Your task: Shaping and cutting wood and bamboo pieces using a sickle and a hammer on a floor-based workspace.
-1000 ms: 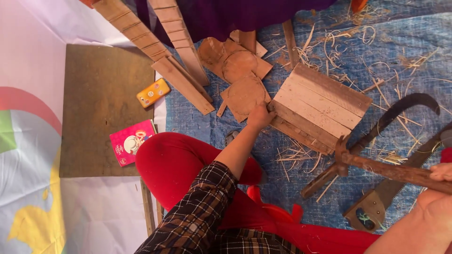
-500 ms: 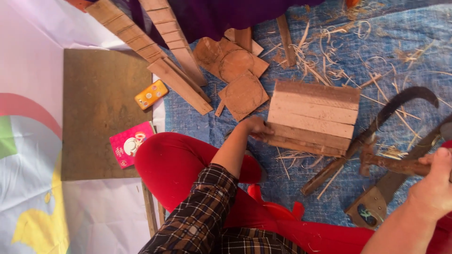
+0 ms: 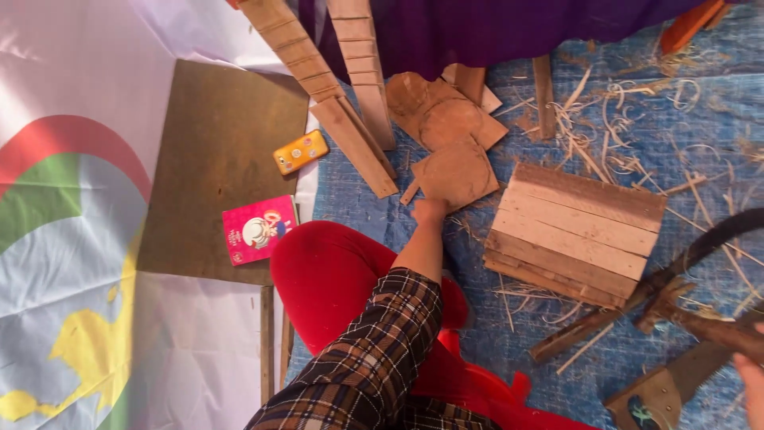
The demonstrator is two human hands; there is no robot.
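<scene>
biggest thing in view is the blue tarp [image 3: 716,103], covered in wood shavings [image 3: 605,143], with a white printed banner [image 3: 72,239] spread beside it. on the banner sits a big dark brown board [image 3: 215,167]. next down, a slatted wooden panel [image 3: 577,231] lies flat on the tarp, and two long ribbed wooden strips [image 3: 318,80] run in from the top. the person's red trousers [image 3: 334,271] and plaid sleeve [image 3: 374,358] fill the bottom middle.

left hand [image 3: 430,211] is stretched out and pinching the lower edge of a flat piece of wood [image 3: 455,171], which lies on the tarp just left of the slatted panel and below a couple more flat pieces [image 3: 442,111]. right hand [image 3: 750,382] is barely in frame at the bottom right corner, on a rough dark stick [image 3: 700,322], looks wrapped round it but honestly can't tell how tight. a curved dark blade [image 3: 716,239] lies beside it.

small stuff: a pink card [image 3: 259,229] and an orange phone [image 3: 300,151].
</scene>
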